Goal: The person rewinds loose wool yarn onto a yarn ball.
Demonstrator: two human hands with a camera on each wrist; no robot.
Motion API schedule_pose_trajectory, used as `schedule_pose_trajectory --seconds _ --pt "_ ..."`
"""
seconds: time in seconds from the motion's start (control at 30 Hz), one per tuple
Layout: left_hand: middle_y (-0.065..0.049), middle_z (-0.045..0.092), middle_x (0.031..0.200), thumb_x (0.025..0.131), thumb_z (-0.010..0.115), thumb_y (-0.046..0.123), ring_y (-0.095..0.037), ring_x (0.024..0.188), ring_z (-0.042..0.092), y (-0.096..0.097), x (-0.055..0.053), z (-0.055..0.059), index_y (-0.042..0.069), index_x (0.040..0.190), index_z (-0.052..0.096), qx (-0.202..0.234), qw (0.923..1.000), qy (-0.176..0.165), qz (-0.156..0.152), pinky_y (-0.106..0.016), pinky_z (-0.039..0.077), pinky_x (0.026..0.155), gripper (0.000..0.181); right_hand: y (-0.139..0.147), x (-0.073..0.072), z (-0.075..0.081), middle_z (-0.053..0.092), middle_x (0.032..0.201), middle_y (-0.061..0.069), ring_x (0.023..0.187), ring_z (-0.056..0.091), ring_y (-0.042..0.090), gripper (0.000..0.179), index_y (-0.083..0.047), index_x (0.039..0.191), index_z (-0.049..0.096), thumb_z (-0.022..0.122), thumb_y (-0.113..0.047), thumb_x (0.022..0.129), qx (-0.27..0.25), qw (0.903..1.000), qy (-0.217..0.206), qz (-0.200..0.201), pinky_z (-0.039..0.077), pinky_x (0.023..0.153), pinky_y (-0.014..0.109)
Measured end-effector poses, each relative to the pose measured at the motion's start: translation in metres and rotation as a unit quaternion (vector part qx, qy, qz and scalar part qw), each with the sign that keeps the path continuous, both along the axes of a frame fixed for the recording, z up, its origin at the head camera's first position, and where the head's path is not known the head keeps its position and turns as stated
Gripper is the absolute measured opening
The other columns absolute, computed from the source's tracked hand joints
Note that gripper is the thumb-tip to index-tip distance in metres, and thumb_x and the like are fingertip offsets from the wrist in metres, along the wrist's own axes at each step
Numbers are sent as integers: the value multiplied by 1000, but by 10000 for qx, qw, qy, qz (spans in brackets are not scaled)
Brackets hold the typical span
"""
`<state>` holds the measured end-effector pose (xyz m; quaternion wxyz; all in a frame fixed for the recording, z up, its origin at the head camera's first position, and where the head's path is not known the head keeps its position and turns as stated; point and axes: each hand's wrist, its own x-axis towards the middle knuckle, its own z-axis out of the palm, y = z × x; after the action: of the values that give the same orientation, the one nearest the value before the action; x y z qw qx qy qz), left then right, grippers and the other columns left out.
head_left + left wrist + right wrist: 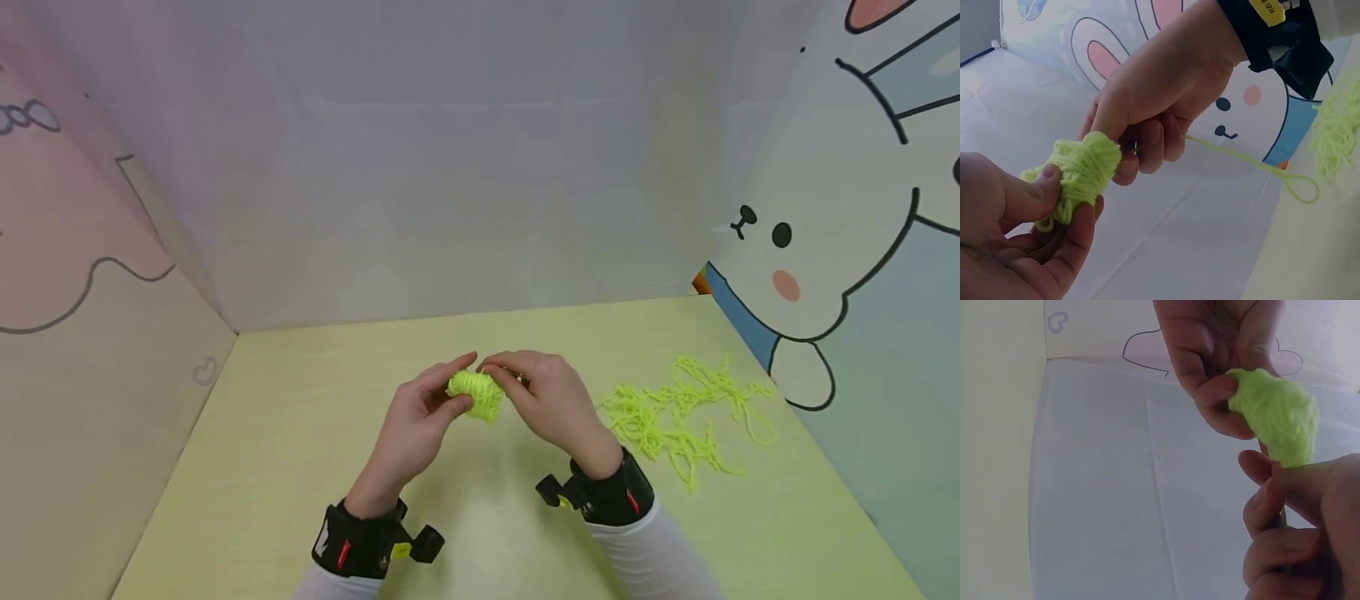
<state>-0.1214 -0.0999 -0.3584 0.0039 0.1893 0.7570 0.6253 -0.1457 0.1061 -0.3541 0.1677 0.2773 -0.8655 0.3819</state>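
A small wound ball of neon yellow-green yarn (477, 395) is held up over the table between both hands. My left hand (416, 421) grips it, thumb on the near side and fingers behind. In the left wrist view the ball (1082, 175) shows strands wrapped across it in several directions. My right hand (551, 400) is at the ball's right end and pinches the yarn strand there. From its curled fingers the strand (1229, 151) trails off to a loose loop. In the right wrist view the right hand's fingertips (1266, 494) are right below the ball.
A loose, tangled heap of the same yarn (645, 421) lies on the pale yellow table (300, 400), to the right of the right hand. White cloth (465, 208) stands behind the table, and printed panels with a rabbit drawing (810, 250) border the right side.
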Motion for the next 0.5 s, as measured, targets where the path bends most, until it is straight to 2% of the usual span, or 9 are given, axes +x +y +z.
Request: schedule_pose_trajectory --seconds 0.13,0.3,0.4,0.5 --pt "-10 61 125 95 63 2 -23 100 61 1 -1 2 21 139 57 525 9986 -91 -67 -24 55 82 49 -3 1 -1 66 81 -9 60 50 3 20 -18 114 73 58 -14 100 169 9993 -338 -24 46 53 26" --pt "-17 59 126 94 64 1 -27 106 60 0 -6 1 9 138 58 1183 9921 119 410 -22 54 86 45 -9 5 -5 50 64 -11 52 42 7 13 -22 95 69 57 -19 101 443 9974 -566 72 37 47 24" --pt "-17 60 126 94 66 4 -27 108 60 -1 -8 1 7 138 57 1432 9865 182 778 -22 54 87 45 -13 9 -7 54 67 -15 52 42 6 13 -25 100 71 58 -26 102 467 9958 -733 277 39 49 24" --pt "-16 59 129 94 67 6 -27 111 59 -2 -11 -1 4 138 56 1665 9811 166 976 -24 55 87 45 -15 12 -8 61 76 -20 53 44 5 17 -28 107 73 57 -32 102 526 9936 -906 433 43 52 25"
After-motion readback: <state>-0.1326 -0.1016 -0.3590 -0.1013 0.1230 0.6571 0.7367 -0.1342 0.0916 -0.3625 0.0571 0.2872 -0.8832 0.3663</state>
